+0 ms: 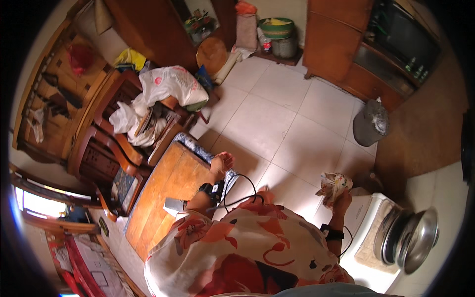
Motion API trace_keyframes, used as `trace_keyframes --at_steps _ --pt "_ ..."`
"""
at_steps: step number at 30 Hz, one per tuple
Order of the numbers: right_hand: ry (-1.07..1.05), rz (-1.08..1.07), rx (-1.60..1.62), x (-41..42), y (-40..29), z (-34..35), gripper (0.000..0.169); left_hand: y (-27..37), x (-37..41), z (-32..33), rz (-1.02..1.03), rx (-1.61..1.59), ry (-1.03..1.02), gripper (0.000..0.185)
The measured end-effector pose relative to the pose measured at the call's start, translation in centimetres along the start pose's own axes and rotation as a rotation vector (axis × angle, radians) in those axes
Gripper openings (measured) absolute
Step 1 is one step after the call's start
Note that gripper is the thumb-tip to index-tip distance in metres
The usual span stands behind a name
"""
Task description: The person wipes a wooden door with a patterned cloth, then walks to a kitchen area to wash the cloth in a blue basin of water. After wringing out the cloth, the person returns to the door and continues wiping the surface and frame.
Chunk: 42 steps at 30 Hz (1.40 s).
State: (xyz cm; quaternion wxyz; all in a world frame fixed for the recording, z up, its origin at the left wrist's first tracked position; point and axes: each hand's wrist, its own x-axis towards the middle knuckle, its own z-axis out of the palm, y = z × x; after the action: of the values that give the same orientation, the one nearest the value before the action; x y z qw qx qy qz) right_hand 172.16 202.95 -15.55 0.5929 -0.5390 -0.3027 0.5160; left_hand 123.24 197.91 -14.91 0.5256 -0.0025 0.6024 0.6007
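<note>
My right hand [342, 200] is closed on a crumpled printed plastic bag [334, 185], held out over the floor beside a white cabinet. My left hand [222, 162] hangs over the far corner of a wooden table [159, 200]; it seems to hold nothing, its fingers apart. Black straps with a device sit on my left wrist, and a dark band is on my right. Under my left forearm, a small grey and white box [174, 205] rests on the tabletop.
A dark trash bin [371, 122] with a plastic liner stands ahead on the right. Metal pans [419, 241] lie on the white cabinet [378, 208]. Wooden chairs [111, 159] bearing plastic bags [172, 85] are at the left. A green basket [276, 31] sits at the far wall.
</note>
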Motion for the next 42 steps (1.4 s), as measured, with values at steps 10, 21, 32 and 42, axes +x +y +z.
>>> trace_keyframes --at_steps 10,21,32,42 --pt "-0.443 0.315 0.525 9.5 -3.8 8.0 0.048 -0.9 10.1 -7.6 -0.203 -0.14 0.338 0.017" --pt "-0.174 0.465 0.297 17.5 -4.7 22.6 0.04 0.5 18.9 -9.7 -0.164 0.107 0.241 0.016" --pt "-0.558 0.773 0.225 29.5 0.2 32.3 0.042 -6.5 14.8 -11.3 -0.068 0.015 0.692 0.017" --pt "-0.745 0.885 -0.132 36.1 5.6 49.0 0.043 -17.0 8.7 -10.3 -0.132 0.245 1.203 0.023"
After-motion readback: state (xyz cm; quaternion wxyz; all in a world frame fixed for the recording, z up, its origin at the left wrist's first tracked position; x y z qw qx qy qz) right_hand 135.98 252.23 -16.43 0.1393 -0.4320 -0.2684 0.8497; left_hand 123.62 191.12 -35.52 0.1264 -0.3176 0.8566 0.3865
